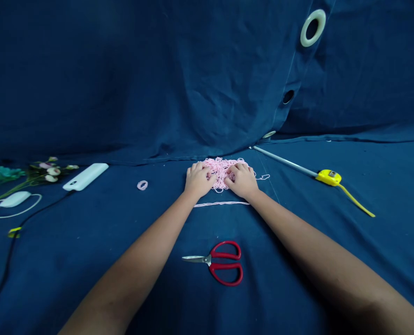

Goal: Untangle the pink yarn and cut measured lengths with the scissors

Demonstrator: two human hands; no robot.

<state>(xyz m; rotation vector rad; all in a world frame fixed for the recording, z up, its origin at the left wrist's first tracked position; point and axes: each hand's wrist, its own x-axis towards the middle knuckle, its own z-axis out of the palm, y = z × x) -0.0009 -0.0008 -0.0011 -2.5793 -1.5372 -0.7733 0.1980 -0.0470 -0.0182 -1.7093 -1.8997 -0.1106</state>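
Both my arms reach forward over a dark blue cloth (123,242). My left hand (198,180) and my right hand (242,180) rest side by side on a loose heap of pink yarn (221,170), fingers curled into it and gripping the strands. A pink strand (220,204) runs across the cloth just below my wrists, and a small loop of yarn (263,177) trails off to the right of the heap.
Red-handled scissors (220,263) lie shut between my forearms. A yellow tape measure (329,177) with its tape pulled out lies right. Left: a small pink ring (142,185), a white power bank (85,177), artificial flowers (46,171), a white device with cable (13,200). Blue curtain with grommets (312,28) behind.
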